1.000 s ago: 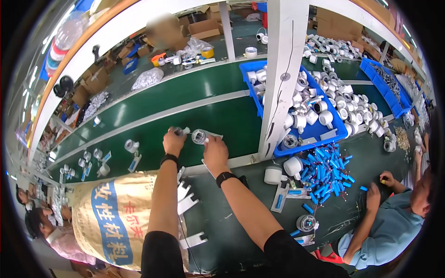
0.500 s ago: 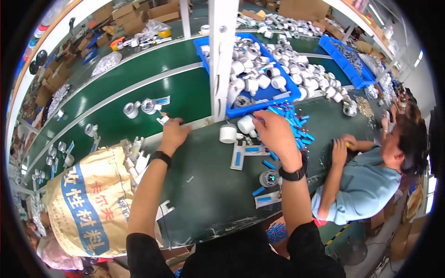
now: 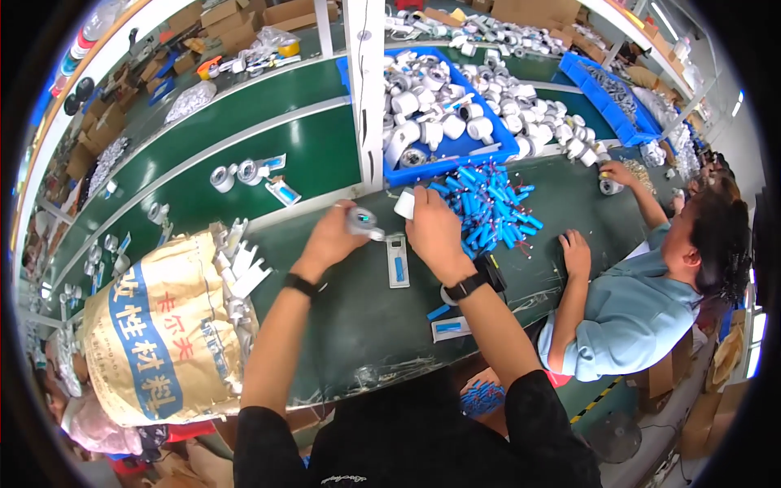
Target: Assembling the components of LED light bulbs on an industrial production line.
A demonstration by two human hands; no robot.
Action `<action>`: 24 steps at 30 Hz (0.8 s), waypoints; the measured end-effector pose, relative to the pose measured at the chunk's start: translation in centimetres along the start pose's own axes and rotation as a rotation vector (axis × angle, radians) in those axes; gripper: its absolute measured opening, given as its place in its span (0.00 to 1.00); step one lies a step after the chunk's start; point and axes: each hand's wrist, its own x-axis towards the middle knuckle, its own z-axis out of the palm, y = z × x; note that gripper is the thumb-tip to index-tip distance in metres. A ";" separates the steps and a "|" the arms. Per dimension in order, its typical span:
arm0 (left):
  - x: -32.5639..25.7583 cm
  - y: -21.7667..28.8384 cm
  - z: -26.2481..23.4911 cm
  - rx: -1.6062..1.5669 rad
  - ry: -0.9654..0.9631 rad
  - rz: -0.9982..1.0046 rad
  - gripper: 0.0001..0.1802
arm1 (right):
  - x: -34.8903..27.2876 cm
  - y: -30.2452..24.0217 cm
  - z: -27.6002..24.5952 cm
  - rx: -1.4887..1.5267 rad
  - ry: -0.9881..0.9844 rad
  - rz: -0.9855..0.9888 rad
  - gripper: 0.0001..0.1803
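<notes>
My left hand [image 3: 332, 240] is closed around a round white lamp housing [image 3: 362, 220], whose ring-shaped face and small stem show. Close beside it, my right hand [image 3: 438, 232] grips a white cup-shaped housing [image 3: 404, 204]; the fingers cover part of it. On the green table between and below the hands lies a white flat panel [image 3: 397, 275] with a blue battery cell on it. Just right of my right hand spreads a heap of blue battery cells [image 3: 492, 213] with thin wires. Another white panel [image 3: 450, 328] with a blue cell lies near my right forearm.
A blue crate [image 3: 455, 167] of white housings stands behind a white post [image 3: 366, 106]. More white housings [image 3: 537, 126] are piled to its right. A big printed sack [image 3: 163, 342] of white parts stands left. At right, a co-worker [image 3: 626, 301] reaches toward a round housing [image 3: 608, 185].
My left hand has left the belt's edge, where a panel with a blue cell now lies, and holds a round housing. My right hand has moved left with a white housing.
</notes>
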 end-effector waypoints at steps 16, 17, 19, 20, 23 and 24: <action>-11.2 -0.7 -3.3 0.106 0.441 -0.379 0.20 | -3.3 1.9 -2.7 0.353 -0.194 -0.067 0.18; -10.9 -1.5 -2.6 -0.063 0.376 -0.496 0.20 | -3.5 2.0 -2.7 0.347 -0.198 -0.066 0.18; -10.0 -1.7 -2.1 -0.239 0.309 -0.605 0.23 | -3.4 2.1 -2.3 0.287 -0.264 -0.087 0.19; -9.6 -1.7 -1.8 -0.445 0.278 -0.642 0.24 | -3.4 2.6 -1.2 0.296 -0.221 -0.137 0.18; -8.5 -1.6 -1.1 -0.733 0.270 -0.720 0.24 | -3.5 3.1 0.8 0.254 -0.288 -0.202 0.19; -8.1 -1.7 -1.0 -0.812 0.302 -0.761 0.23 | -3.4 2.8 0.8 0.256 -0.290 -0.208 0.19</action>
